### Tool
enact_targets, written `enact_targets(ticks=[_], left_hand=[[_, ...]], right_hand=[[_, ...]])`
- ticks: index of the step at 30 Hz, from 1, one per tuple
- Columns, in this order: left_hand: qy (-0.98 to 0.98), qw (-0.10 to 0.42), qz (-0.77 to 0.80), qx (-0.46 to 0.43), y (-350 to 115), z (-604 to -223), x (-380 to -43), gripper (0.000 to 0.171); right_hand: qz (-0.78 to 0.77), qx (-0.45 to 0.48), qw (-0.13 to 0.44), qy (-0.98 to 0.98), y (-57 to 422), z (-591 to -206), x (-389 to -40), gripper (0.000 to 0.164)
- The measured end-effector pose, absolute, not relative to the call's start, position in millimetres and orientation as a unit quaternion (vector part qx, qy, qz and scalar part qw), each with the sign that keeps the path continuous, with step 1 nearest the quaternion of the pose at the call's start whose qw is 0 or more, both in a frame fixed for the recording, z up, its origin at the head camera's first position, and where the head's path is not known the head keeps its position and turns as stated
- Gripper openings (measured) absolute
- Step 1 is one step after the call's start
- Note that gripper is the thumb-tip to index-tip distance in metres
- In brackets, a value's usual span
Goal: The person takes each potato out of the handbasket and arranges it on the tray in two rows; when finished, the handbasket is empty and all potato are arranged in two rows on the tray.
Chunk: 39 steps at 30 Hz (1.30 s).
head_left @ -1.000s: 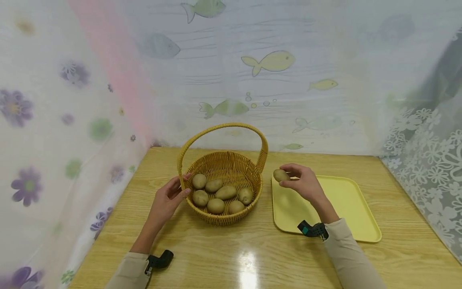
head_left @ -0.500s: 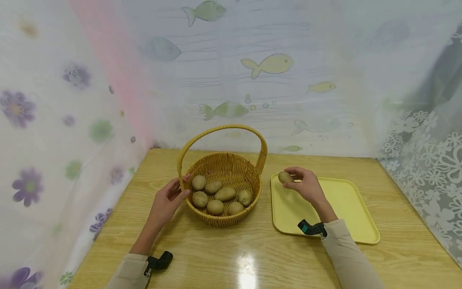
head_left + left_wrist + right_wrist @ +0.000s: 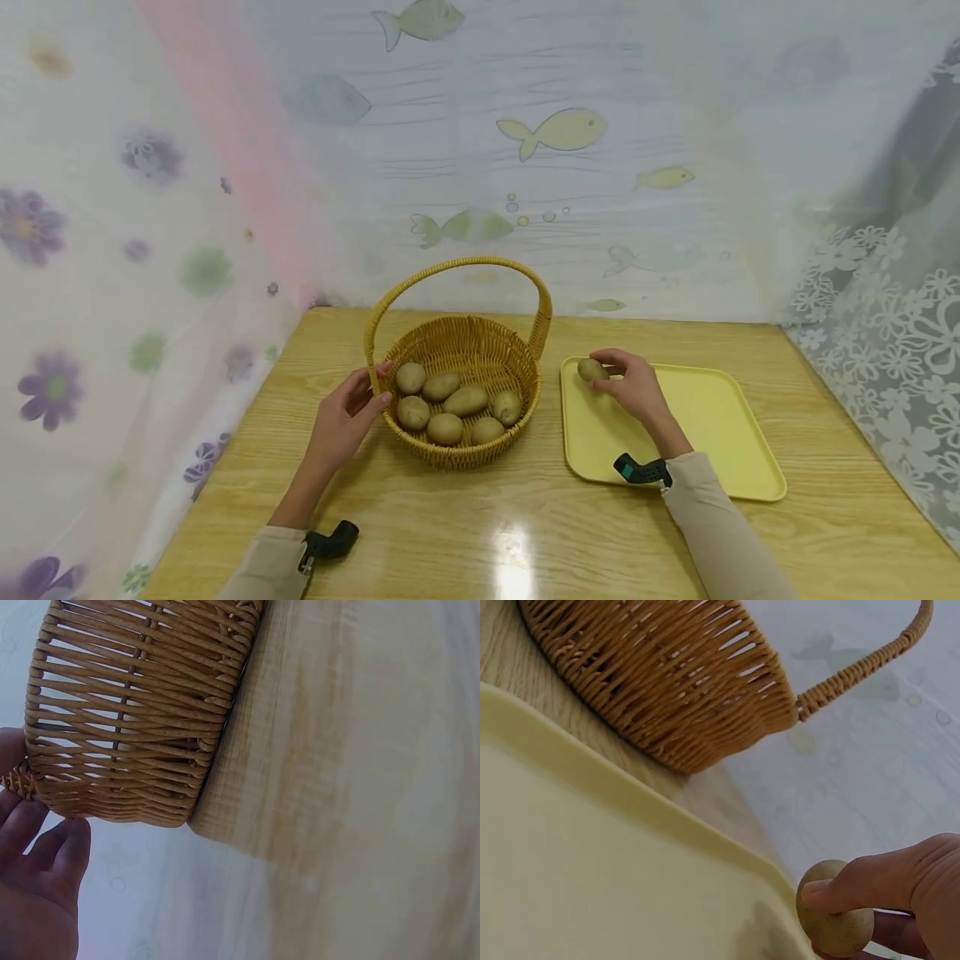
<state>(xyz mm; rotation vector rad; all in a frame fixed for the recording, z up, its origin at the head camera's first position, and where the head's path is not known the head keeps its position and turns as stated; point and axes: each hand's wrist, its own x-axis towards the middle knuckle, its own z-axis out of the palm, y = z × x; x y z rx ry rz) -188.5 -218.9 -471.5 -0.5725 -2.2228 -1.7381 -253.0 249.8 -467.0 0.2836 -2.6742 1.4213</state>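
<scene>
My right hand (image 3: 633, 387) pinches a small round potato (image 3: 591, 370) between thumb and fingers, over the far left corner of a yellow tray (image 3: 720, 433). The right wrist view shows the thumb across that potato (image 3: 832, 919) near the tray's rim (image 3: 705, 832). At the left, my left hand (image 3: 343, 421) grips the wicker basket (image 3: 465, 457) where its handle (image 3: 472, 261) meets the rim. Several potatoes (image 3: 467, 401) lie inside the basket. In the left wrist view, the fingers (image 3: 73, 851) of that hand touch the basket's side (image 3: 142, 712).
Both the basket and the tray stand on a wooden table (image 3: 420, 525), with a strip of wood between them. The tall basket handle arches upward. Behind the table hangs a curtain (image 3: 465, 167) printed with fish; flowered curtains (image 3: 112, 292) flank the sides.
My right hand has carried the potato slightly right and down, from the tray's left edge to over its far left corner. The left hand stays at the basket.
</scene>
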Motion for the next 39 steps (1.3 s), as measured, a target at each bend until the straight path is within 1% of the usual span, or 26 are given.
enact_targets(ticks=[6,14,21,32,37,39], left_hand=[[-0.768,0.131,-0.600,-0.183,-219,-472,-189,0.033],[-0.768,0.131,-0.600,-0.183,-217,-471,-189,0.034],[-0.766,0.137,-0.598,-0.192,-218,-472,-189,0.035],[-0.762,0.133,-0.605,-0.187,-218,-474,-189,0.034],[-0.759,0.130,-0.609,-0.192,-218,-473,-189,0.033],[-0.758,0.130,-0.610,-0.191,-218,-473,-189,0.033]], right_hand=[[0.457,0.087,0.048,-0.884,247,-472,-256,0.047],[0.438,0.077,0.052,-0.894,243,-476,-255,0.047],[0.419,0.086,0.050,-0.903,245,-477,-257,0.048],[0.407,0.094,0.058,-0.907,245,-476,-257,0.047],[0.411,0.092,0.079,-0.903,243,-469,-254,0.047],[0.420,0.097,0.092,-0.898,240,-462,-251,0.043]])
